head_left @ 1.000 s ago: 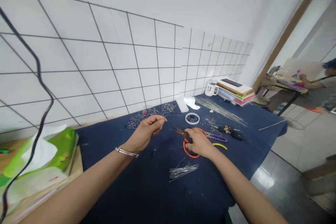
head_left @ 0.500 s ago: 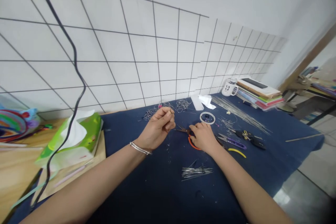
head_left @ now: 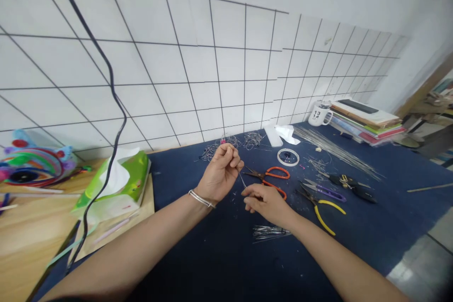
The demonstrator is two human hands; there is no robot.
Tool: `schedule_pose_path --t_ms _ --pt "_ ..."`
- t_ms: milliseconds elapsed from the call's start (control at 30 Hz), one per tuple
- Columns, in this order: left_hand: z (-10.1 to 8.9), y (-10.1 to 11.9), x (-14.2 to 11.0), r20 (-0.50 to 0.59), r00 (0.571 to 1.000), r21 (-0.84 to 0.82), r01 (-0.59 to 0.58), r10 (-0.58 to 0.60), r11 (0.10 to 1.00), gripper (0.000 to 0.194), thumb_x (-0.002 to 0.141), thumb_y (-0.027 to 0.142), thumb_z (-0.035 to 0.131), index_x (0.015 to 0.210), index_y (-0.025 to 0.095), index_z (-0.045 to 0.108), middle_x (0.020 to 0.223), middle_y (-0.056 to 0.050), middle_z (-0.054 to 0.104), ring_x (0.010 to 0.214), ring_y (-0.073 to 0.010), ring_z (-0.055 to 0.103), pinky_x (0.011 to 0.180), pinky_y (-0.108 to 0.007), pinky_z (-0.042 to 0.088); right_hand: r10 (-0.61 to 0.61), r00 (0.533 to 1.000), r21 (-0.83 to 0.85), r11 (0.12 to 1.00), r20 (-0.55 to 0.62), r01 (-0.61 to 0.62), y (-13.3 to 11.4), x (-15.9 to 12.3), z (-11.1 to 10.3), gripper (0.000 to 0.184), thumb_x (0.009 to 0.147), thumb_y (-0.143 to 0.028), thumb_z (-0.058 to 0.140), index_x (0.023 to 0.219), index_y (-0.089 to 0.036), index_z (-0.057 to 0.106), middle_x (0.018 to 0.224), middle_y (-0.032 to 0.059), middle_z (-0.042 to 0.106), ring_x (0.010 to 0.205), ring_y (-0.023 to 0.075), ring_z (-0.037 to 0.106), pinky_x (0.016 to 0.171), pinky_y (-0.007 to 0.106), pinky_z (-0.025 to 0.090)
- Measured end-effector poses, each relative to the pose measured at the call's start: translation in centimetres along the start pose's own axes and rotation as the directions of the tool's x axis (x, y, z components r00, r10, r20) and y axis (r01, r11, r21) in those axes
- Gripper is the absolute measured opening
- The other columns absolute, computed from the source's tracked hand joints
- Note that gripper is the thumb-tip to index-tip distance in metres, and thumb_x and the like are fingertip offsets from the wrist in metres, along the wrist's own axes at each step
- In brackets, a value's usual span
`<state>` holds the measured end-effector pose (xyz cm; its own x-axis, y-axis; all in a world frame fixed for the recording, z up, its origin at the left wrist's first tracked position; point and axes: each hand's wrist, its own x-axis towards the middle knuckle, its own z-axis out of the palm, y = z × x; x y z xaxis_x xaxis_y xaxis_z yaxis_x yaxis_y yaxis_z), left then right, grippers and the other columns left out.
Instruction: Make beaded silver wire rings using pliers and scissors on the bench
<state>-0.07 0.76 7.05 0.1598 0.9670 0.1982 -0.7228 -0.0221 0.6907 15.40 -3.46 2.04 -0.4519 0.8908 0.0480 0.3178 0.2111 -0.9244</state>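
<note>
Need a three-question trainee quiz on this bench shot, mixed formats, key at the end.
1. Multiple choice: what colour are the handles of the scissors lying nearest the hands?
A) purple
B) orange-red
C) yellow
2. True or false: a thin wire spans the gap between the left hand and the right hand.
3. Fill in the blank: the white mug beside the stack of books shows 13 with ____ below it.

Key: 1. B; 2. true; 3. 14
</note>
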Motion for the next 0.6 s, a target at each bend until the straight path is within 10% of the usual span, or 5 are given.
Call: schedule_pose_path --t_ms 233,600 --pt "-4.0 -1.3 1.6 -0.111 0.994 0.087 0.029 -0.019 0.996 0.009 0.078 0.023 0.056 0.08 0.018 0.048 0.071 0.003 0.047 0.052 -0.0032 0.041 0.054 -0.019 0.042 -0.028 0.999 -0.308 0.951 -0.042 0.014 0.6 0.3 -1.4 0.022 0.084 -0.028 0.039 0.087 -0.021 0.06 0.06 -0.0029 0.058 0.054 0.0094 0.053 0.056 0.02 0.038" --pt "-9.7 -3.9 3.8 -0.202 0.946 0.236 0.297 -0.252 0.925 0.009 0.077 0.021 0.056 0.078 0.016 0.049 0.07 0.0 0.056 0.056 -0.0069 0.056 0.059 -0.026 0.052 -0.004 0.999 -0.832 0.554 -0.041 -0.032 0.4 0.3 -0.2 0.023 0.087 -0.031 0.036 0.088 -0.022 0.056 0.073 0.0039 0.065 0.065 0.016 0.06 0.054 0.023 0.029"
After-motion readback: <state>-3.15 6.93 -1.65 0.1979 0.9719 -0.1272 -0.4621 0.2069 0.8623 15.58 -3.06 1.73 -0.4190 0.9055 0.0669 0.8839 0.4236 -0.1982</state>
